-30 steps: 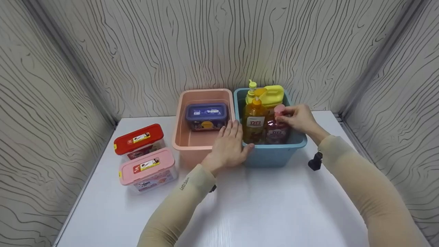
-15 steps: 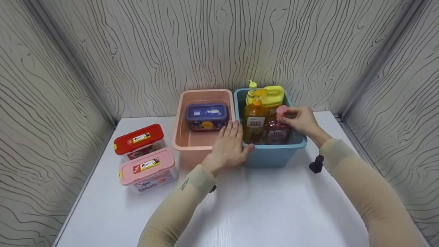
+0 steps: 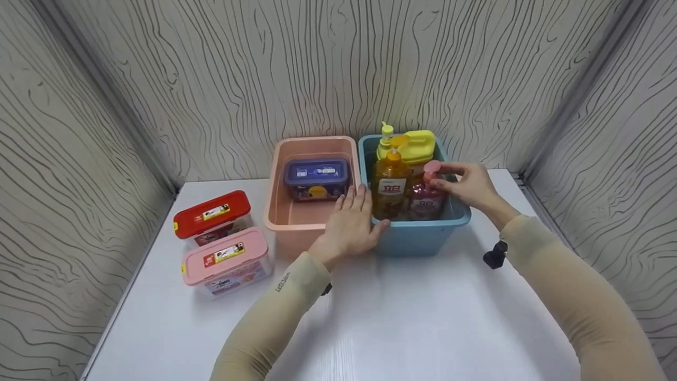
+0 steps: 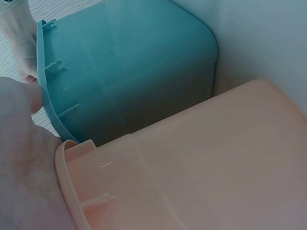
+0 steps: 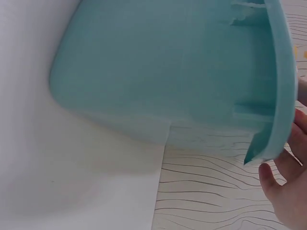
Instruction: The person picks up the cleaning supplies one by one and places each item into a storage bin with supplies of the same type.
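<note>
Bottle (image 3: 426, 203), pink-pumped, at near right in blue tub (image 3: 410, 241), pinched at the neck by right hand (image 3: 472, 186). Wrist farther right than a second ago (bottle barely shifted): presumably settling. Left hand (image 3: 349, 222) flat where peach tub (image 3: 293, 227) adjoins, fingers straight.

We've got right bottle (image 3: 426, 202) red, top (image 3: 432, 168) pink; left bin (image 3: 296, 241) salmon; right bin (image 3: 415, 241) teal; bench (image 3: 418, 317) white; far wall (image 3: 317, 69) dark wavy lines.

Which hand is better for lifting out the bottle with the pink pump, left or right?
Probably the right hand: it pinches the pink pump of that bottle. The left hand lies across the rims of the pink bin and blue bin, farther from the pump.
</note>
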Demonstrator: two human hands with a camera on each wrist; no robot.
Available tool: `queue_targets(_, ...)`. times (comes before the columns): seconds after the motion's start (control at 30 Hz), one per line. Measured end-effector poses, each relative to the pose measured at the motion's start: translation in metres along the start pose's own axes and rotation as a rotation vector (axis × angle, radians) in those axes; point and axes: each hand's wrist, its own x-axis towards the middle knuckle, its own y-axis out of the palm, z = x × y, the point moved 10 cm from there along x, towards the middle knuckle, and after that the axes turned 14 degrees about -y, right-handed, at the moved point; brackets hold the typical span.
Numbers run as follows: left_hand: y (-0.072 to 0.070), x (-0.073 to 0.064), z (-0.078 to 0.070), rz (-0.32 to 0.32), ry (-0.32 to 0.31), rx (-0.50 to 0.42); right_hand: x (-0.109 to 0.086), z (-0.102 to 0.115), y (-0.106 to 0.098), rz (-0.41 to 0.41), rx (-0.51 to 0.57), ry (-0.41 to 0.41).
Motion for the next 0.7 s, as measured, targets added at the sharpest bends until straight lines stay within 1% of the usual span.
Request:
queue_targets(0.23, -0.004, -0.001, 0.001, 0.029, 0.000, -0.064, -0.009, 0.019, -0.014, -0.066, -0.096, -0.084)
queue_targets(0.33, -0.005, -0.003, 0.004, 0.056, -0.001, -0.104, -0.012, 0.028, -0.017, -0.099, -0.111, -0.113)
queue_targets(0.47, -0.007, -0.006, 0.008, 0.079, -0.002, -0.129, -0.014, 0.039, -0.019, -0.138, -0.126, -0.142)
queue_targets(0.6, -0.016, -0.009, 0.010, 0.056, 0.019, -0.109, -0.016, 0.050, -0.018, -0.163, -0.151, -0.181)
queue_targets(0.7, -0.024, -0.012, 0.011, 0.026, 0.052, -0.075, -0.016, 0.057, -0.014, -0.168, -0.147, -0.213)
